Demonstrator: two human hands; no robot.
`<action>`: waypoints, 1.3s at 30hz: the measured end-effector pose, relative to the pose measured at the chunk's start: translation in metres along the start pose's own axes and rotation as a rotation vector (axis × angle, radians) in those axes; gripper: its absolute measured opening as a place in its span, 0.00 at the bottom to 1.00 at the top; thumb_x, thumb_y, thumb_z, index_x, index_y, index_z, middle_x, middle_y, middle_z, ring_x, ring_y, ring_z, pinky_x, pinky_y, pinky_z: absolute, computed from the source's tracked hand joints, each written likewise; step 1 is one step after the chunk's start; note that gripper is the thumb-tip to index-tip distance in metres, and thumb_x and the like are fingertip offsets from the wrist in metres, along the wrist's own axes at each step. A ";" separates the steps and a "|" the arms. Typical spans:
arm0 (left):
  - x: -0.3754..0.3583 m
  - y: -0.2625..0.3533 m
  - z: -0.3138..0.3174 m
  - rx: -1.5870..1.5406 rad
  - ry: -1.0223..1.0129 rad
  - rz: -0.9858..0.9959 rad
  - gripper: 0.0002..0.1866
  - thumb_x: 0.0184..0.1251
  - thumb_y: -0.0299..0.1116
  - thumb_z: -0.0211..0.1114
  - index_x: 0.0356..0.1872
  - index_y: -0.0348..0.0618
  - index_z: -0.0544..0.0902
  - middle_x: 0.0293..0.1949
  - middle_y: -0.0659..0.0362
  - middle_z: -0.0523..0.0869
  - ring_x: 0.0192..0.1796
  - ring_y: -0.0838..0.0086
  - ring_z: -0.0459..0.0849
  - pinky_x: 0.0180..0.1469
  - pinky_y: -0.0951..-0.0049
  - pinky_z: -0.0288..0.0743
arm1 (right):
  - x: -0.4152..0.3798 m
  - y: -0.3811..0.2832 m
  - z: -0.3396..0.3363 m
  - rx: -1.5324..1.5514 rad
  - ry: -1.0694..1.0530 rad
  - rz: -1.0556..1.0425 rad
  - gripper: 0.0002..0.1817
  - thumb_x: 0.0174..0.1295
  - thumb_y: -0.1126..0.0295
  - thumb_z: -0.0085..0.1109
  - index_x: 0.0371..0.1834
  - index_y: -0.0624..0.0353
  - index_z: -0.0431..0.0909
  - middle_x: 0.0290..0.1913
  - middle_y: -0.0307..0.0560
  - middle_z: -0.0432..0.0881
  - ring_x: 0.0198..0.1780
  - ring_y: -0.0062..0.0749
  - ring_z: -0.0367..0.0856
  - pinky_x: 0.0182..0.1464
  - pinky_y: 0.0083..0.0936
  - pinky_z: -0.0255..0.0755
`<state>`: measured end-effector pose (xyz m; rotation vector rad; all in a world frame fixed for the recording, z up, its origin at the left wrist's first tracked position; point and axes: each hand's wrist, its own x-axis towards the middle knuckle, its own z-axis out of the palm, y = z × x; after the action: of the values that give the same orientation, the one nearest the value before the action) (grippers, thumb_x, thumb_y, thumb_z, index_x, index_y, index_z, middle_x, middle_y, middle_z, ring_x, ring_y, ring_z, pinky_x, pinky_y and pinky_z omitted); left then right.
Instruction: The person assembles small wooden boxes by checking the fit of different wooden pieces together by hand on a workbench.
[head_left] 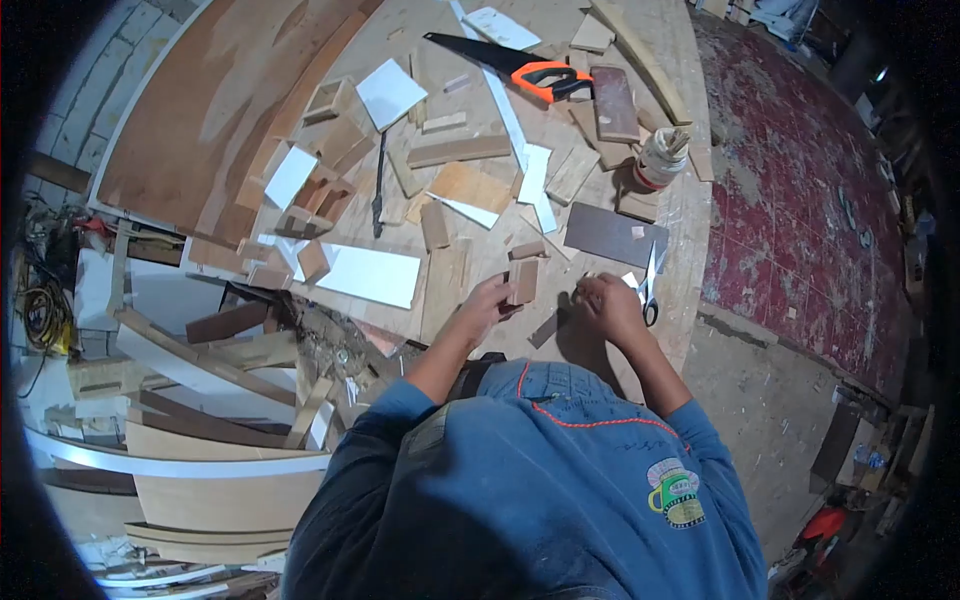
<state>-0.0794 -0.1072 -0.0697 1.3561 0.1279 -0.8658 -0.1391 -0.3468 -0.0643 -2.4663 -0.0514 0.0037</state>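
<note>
My left hand (pixel 486 304) grips a small wooden block (pixel 522 282) upright above the front of the worktable. To its right, my right hand (pixel 610 302) has its fingers pinched together; whatever they hold is too small to make out. A thin dark strip (pixel 547 328) lies on the table between both hands. Scissors (pixel 651 286) rest just right of my right hand, beside a dark brown panel (pixel 607 234) with a small pale piece on it. Beyond the held block lies a short brown wood piece (pixel 526 250).
A handsaw (pixel 520 70) with an orange and black handle lies at the back. The glass jar (pixel 661 160) stands at the right on a wood block. White panels (pixel 368 275) and several wood offcuts (pixel 458 150) cover the left. A large board (pixel 215 110) leans beyond the left edge.
</note>
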 end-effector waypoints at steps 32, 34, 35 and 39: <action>0.001 0.002 -0.028 -0.689 -0.130 0.096 0.27 0.69 0.40 0.41 0.65 0.36 0.60 0.60 0.42 0.71 0.56 0.48 0.76 0.53 0.59 0.74 | 0.073 0.072 0.011 0.491 -0.163 0.329 0.15 0.53 0.65 0.57 0.42 0.61 0.81 0.38 0.52 0.84 0.39 0.37 0.83 0.44 0.29 0.74; 0.007 0.004 -0.026 -0.663 -0.102 0.085 0.26 0.70 0.40 0.40 0.65 0.36 0.60 0.59 0.42 0.71 0.56 0.49 0.76 0.53 0.59 0.74 | 0.072 0.054 -0.007 0.339 -0.273 0.168 0.14 0.52 0.66 0.58 0.41 0.58 0.82 0.38 0.52 0.83 0.38 0.39 0.83 0.43 0.30 0.74; 0.010 0.006 -0.024 -0.638 -0.075 0.078 0.26 0.71 0.41 0.40 0.65 0.37 0.60 0.59 0.42 0.71 0.56 0.49 0.76 0.52 0.59 0.74 | 0.078 0.042 -0.017 0.201 -0.271 0.062 0.14 0.50 0.66 0.59 0.41 0.54 0.83 0.38 0.54 0.82 0.39 0.44 0.82 0.44 0.34 0.74; 0.022 0.009 -0.022 -0.626 -0.083 0.082 0.26 0.72 0.42 0.39 0.65 0.37 0.60 0.59 0.43 0.72 0.55 0.50 0.76 0.53 0.59 0.74 | 0.116 0.039 0.007 0.056 -0.042 0.030 0.14 0.48 0.67 0.61 0.39 0.53 0.83 0.40 0.56 0.80 0.42 0.50 0.78 0.46 0.38 0.73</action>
<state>-0.0502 -0.0989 -0.0807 0.7339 0.2536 -0.7280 -0.0223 -0.3689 -0.0930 -2.4112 -0.0324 0.0684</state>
